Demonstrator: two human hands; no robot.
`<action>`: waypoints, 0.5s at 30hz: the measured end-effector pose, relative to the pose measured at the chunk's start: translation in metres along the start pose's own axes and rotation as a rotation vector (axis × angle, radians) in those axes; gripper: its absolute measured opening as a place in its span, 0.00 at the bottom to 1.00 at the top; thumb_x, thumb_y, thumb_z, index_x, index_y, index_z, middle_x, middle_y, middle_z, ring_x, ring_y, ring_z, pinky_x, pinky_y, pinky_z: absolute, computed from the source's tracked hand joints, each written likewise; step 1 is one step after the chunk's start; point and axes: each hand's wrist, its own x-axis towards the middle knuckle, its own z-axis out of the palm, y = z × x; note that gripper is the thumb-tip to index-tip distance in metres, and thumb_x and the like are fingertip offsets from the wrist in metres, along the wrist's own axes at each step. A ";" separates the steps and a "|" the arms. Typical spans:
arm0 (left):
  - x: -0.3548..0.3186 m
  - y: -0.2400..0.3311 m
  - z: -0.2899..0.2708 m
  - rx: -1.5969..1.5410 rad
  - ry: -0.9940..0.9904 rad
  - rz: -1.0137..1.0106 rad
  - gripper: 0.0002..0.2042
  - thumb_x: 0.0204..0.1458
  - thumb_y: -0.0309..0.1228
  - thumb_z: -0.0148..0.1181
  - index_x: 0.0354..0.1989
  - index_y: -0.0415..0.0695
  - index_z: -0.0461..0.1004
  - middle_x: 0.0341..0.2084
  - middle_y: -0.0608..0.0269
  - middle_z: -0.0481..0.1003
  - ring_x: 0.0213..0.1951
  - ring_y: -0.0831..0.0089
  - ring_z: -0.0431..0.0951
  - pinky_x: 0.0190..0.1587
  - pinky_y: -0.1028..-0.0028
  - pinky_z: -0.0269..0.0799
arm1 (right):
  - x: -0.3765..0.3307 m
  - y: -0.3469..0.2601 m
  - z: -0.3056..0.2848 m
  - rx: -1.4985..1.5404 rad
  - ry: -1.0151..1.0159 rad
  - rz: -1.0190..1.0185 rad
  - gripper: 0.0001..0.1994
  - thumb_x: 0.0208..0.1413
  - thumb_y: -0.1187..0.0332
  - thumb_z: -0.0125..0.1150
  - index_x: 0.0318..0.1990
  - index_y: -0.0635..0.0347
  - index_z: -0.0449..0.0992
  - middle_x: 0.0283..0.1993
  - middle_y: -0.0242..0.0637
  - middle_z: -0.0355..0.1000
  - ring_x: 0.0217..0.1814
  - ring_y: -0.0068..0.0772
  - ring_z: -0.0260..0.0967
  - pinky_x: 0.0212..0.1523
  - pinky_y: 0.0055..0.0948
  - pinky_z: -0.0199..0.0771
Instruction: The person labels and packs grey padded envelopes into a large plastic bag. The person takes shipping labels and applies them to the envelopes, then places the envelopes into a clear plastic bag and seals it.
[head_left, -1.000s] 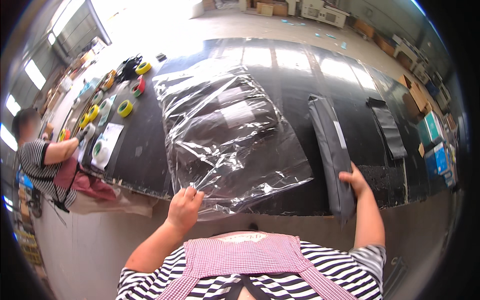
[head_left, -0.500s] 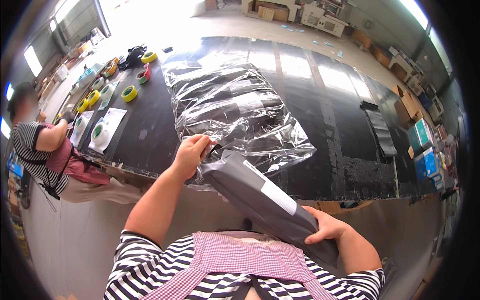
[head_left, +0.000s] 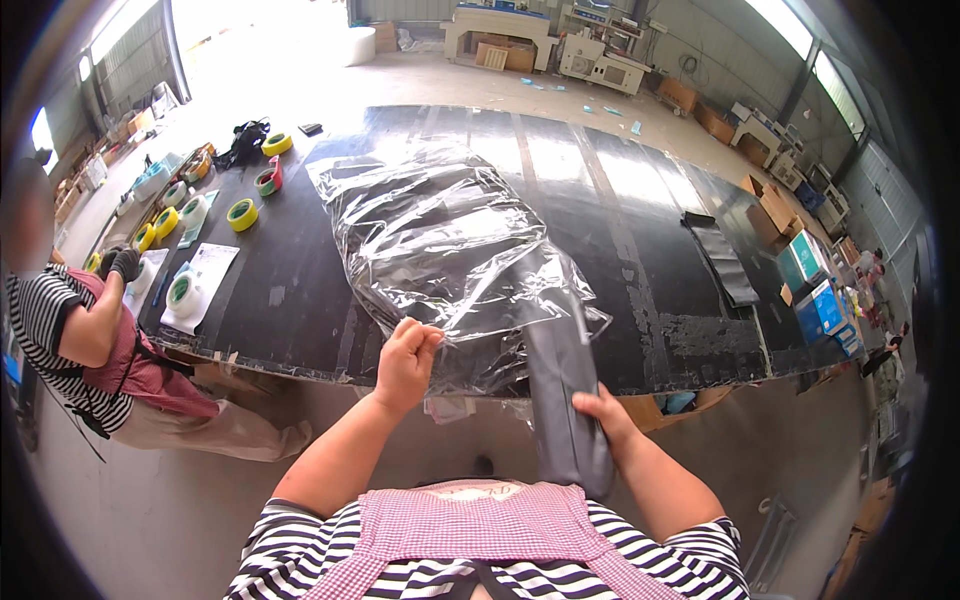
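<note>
Here we find the left hand [head_left: 405,362] pinching the clear plastic bag [head_left: 450,240], the right hand [head_left: 603,415] gripping a grey folded item [head_left: 562,380], apparently partly inside; tape rolls [head_left: 240,214] and a co-worker [head_left: 90,340] sit left.

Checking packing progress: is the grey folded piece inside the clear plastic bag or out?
Partly in: the grey folded piece has its far end under the clear plastic bag; its near end sticks out.

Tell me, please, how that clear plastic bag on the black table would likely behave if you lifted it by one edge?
The clear plastic bag is crumpled and creased, so it would probably droop rather than hold shape. Its glossy film looks slippery; the left hand pinches its edge in a fist. It seems light itself, though dark items inside would weigh it down.
</note>
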 end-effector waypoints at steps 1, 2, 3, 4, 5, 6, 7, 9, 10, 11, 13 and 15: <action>-0.005 0.000 0.003 -0.007 0.010 0.056 0.03 0.55 0.27 0.65 0.34 0.41 0.79 0.25 0.60 0.70 0.29 0.63 0.72 0.34 0.68 0.69 | 0.013 -0.005 0.008 0.058 0.014 -0.006 0.35 0.52 0.63 0.69 0.65 0.65 0.60 0.53 0.43 0.73 0.50 0.37 0.76 0.50 0.38 0.80; -0.010 -0.009 0.002 0.172 -0.028 0.216 0.14 0.49 0.31 0.71 0.43 0.43 0.78 0.32 0.60 0.71 0.35 0.63 0.72 0.39 0.66 0.70 | 0.029 -0.008 0.017 0.121 0.030 -0.014 0.35 0.53 0.62 0.70 0.64 0.66 0.60 0.54 0.44 0.73 0.49 0.38 0.76 0.49 0.39 0.80; -0.018 -0.005 0.001 0.298 -0.020 0.237 0.22 0.45 0.33 0.73 0.50 0.47 0.75 0.38 0.59 0.70 0.41 0.60 0.71 0.46 0.63 0.68 | 0.046 -0.007 0.031 0.130 0.163 -0.052 0.36 0.52 0.62 0.71 0.65 0.66 0.59 0.54 0.44 0.72 0.49 0.38 0.75 0.49 0.40 0.80; -0.026 0.001 0.000 0.425 -0.005 0.260 0.30 0.41 0.34 0.75 0.56 0.50 0.73 0.44 0.58 0.69 0.47 0.57 0.70 0.52 0.60 0.66 | 0.063 -0.004 0.050 0.135 0.292 -0.093 0.38 0.52 0.62 0.73 0.65 0.66 0.58 0.55 0.45 0.71 0.49 0.39 0.74 0.49 0.42 0.80; -0.035 -0.002 0.001 0.522 -0.021 0.224 0.38 0.39 0.32 0.76 0.63 0.52 0.65 0.54 0.53 0.63 0.54 0.53 0.65 0.58 0.56 0.61 | 0.079 0.002 0.067 0.209 0.376 -0.109 0.42 0.51 0.63 0.75 0.67 0.65 0.54 0.56 0.45 0.69 0.51 0.42 0.73 0.51 0.46 0.78; -0.044 -0.007 0.004 0.520 -0.005 0.131 0.38 0.39 0.30 0.75 0.63 0.52 0.66 0.56 0.53 0.61 0.55 0.53 0.64 0.58 0.56 0.62 | 0.102 0.015 0.065 0.213 0.384 -0.138 0.43 0.51 0.63 0.75 0.69 0.60 0.52 0.57 0.43 0.68 0.55 0.42 0.70 0.52 0.49 0.75; -0.054 -0.017 0.006 0.524 0.011 0.031 0.37 0.39 0.29 0.75 0.62 0.51 0.66 0.57 0.52 0.60 0.56 0.53 0.63 0.58 0.57 0.62 | 0.123 0.031 0.067 0.178 0.494 -0.130 0.43 0.51 0.63 0.75 0.69 0.56 0.52 0.58 0.41 0.68 0.57 0.41 0.69 0.51 0.49 0.74; -0.073 -0.063 0.000 0.298 0.058 -0.197 0.27 0.46 0.24 0.69 0.56 0.47 0.67 0.50 0.52 0.67 0.49 0.58 0.70 0.50 0.64 0.69 | 0.134 0.042 0.083 0.117 0.520 -0.074 0.44 0.51 0.63 0.75 0.71 0.51 0.50 0.60 0.39 0.66 0.59 0.40 0.67 0.50 0.49 0.71; -0.076 -0.078 -0.001 0.176 0.054 -0.240 0.23 0.49 0.24 0.67 0.54 0.46 0.67 0.44 0.54 0.69 0.44 0.62 0.71 0.46 0.66 0.70 | 0.131 0.042 0.092 0.097 0.450 -0.030 0.45 0.51 0.63 0.74 0.71 0.49 0.49 0.62 0.39 0.66 0.60 0.40 0.66 0.49 0.49 0.70; -0.079 -0.090 -0.004 0.057 0.048 -0.281 0.19 0.52 0.23 0.65 0.51 0.45 0.67 0.38 0.57 0.71 0.40 0.66 0.72 0.42 0.69 0.70 | 0.128 0.046 0.098 0.044 0.399 -0.028 0.39 0.53 0.61 0.73 0.69 0.51 0.56 0.60 0.38 0.69 0.59 0.38 0.68 0.50 0.48 0.70; -0.078 -0.081 -0.003 -0.113 0.132 -0.233 0.06 0.63 0.25 0.56 0.42 0.44 0.65 0.20 0.68 0.68 0.24 0.78 0.69 0.30 0.75 0.68 | 0.120 0.049 0.106 0.064 0.203 0.093 0.31 0.55 0.59 0.71 0.64 0.52 0.65 0.57 0.36 0.72 0.58 0.35 0.70 0.53 0.46 0.70; -0.080 -0.073 0.005 -0.307 0.185 -0.257 0.05 0.64 0.27 0.55 0.40 0.44 0.65 0.21 0.69 0.67 0.24 0.79 0.68 0.29 0.76 0.67 | 0.118 0.051 0.114 0.187 0.023 0.284 0.24 0.56 0.56 0.70 0.57 0.57 0.74 0.52 0.41 0.74 0.55 0.36 0.71 0.52 0.41 0.73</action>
